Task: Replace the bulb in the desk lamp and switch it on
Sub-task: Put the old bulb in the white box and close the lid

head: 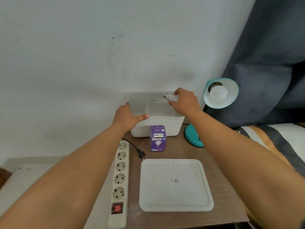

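While the right hand (184, 101) was closed around a small white bulb with a metal screw base (171, 97), it held that bulb over the open white plastic storage box (156, 128) at the back of the brown wooden table (181, 152).

- Left hand (130, 117): resting on the box's near left rim, fingers spread and thumb out along the edge, gripping nothing else; it appeared to steady the box.
- Teal desk lamp: round base (194, 137) on the table just right of the box; teal shade (221, 93) tilted toward the camera, a round frosted white bulb (218, 93) seated in its socket, unlit.
- Purple cardboard bulb carton (158, 138): upright, just in front of the box.
- Flat white rectangular lid (175, 185): lying near the table's front edge.
- Black two-pin plug on a black cord (142, 153): loose on the table, unplugged, beside the white five-socket power strip with a red rocker switch (119, 179).

Step judged: a bulb being taken from, or set into, the box; which of the two could not be told. Whether the fitted bulb was the new one could not be told either. If so, the next move would call for letting go of the held bulb, pushing the plug into the strip, and switching on.
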